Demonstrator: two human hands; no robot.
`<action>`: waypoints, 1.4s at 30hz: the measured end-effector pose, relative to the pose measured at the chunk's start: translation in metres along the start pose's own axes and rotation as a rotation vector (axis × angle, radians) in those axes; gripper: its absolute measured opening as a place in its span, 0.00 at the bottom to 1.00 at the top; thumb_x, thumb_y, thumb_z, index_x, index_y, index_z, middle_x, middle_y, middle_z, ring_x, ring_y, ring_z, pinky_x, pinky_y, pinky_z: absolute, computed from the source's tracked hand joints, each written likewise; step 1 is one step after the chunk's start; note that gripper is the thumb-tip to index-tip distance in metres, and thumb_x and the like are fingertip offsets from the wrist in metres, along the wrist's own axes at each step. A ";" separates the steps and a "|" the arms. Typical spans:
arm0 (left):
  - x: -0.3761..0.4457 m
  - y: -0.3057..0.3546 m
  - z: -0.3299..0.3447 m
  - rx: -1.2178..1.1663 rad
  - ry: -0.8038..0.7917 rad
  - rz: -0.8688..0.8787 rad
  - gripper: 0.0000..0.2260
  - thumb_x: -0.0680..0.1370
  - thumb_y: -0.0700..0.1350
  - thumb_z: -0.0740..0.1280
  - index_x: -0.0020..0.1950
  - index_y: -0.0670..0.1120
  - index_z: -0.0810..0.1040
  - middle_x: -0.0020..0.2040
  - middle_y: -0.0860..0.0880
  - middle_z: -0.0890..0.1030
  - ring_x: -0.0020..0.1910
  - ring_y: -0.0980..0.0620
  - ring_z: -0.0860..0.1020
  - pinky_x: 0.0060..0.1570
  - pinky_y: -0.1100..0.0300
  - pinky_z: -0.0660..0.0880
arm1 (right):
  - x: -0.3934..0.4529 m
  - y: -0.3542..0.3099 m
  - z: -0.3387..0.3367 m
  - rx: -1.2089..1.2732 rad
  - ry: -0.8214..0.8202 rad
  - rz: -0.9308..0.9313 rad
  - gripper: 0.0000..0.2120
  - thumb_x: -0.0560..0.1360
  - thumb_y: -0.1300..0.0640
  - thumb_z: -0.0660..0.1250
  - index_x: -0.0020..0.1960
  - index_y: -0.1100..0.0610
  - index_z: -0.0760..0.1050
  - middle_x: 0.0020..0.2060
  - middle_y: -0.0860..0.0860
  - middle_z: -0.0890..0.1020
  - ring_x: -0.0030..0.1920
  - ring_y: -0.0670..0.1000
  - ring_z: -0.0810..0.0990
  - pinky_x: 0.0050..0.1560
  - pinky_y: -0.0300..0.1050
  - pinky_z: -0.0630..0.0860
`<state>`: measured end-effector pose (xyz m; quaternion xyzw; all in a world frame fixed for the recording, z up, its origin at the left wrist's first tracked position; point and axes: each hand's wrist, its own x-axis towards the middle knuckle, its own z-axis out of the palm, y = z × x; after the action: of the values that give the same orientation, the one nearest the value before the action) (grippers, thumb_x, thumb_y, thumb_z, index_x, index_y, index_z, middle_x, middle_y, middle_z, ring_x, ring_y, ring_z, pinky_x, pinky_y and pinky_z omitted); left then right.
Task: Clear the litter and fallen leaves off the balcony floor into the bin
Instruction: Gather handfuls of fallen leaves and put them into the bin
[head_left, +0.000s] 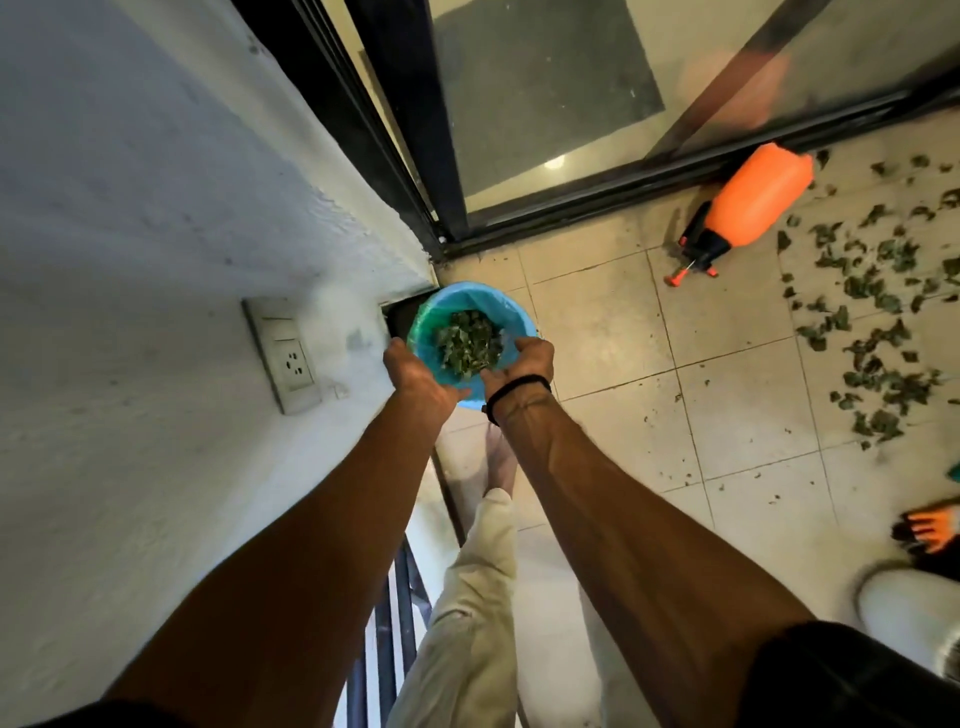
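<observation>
A blue bin (519, 312) lined with a blue bag stands in the corner of the balcony floor, by the white wall and the door frame. A heap of green leaves (467, 340) lies in its middle. My left hand (415, 374) and my right hand (519, 358) hang over the bin's near rim, fingers pointing down and loosely curved. The right fingertips are at the edge of the leaf heap. Neither hand plainly holds anything. Many fallen leaves (872, 312) lie scattered over the tiles at the right.
An orange pressure sprayer (753, 202) lies on its side by the sliding glass door (545, 104). A wall socket (291, 353) is at the left. My trouser leg (467, 597) and a railing (395, 597) are below. An orange and black object (930, 530) sits at the right edge.
</observation>
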<state>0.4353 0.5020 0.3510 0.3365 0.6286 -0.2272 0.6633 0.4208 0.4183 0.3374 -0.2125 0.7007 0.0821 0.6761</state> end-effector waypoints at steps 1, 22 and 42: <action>-0.003 0.000 -0.001 0.013 -0.027 -0.004 0.28 0.85 0.59 0.47 0.81 0.47 0.62 0.80 0.41 0.64 0.78 0.36 0.62 0.77 0.34 0.53 | -0.005 -0.004 -0.002 -0.015 0.008 -0.007 0.09 0.79 0.57 0.61 0.56 0.58 0.76 0.50 0.56 0.80 0.43 0.56 0.76 0.38 0.42 0.74; -0.046 -0.112 0.014 0.753 -0.158 0.040 0.19 0.85 0.59 0.53 0.62 0.48 0.77 0.61 0.46 0.83 0.60 0.46 0.80 0.71 0.48 0.71 | -0.017 -0.104 -0.211 0.084 -0.006 -0.045 0.09 0.77 0.57 0.61 0.52 0.61 0.77 0.55 0.60 0.83 0.53 0.60 0.81 0.56 0.54 0.80; -0.160 -0.429 0.143 0.920 -0.430 0.029 0.18 0.85 0.57 0.56 0.64 0.45 0.74 0.61 0.42 0.79 0.60 0.42 0.78 0.69 0.47 0.71 | -0.012 -0.247 -0.531 0.202 0.089 -0.112 0.08 0.73 0.61 0.64 0.50 0.62 0.78 0.40 0.57 0.83 0.36 0.56 0.78 0.47 0.52 0.78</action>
<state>0.2055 0.0903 0.4372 0.5483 0.3079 -0.5353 0.5640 0.0373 -0.0146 0.4300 -0.1857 0.7217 -0.0364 0.6659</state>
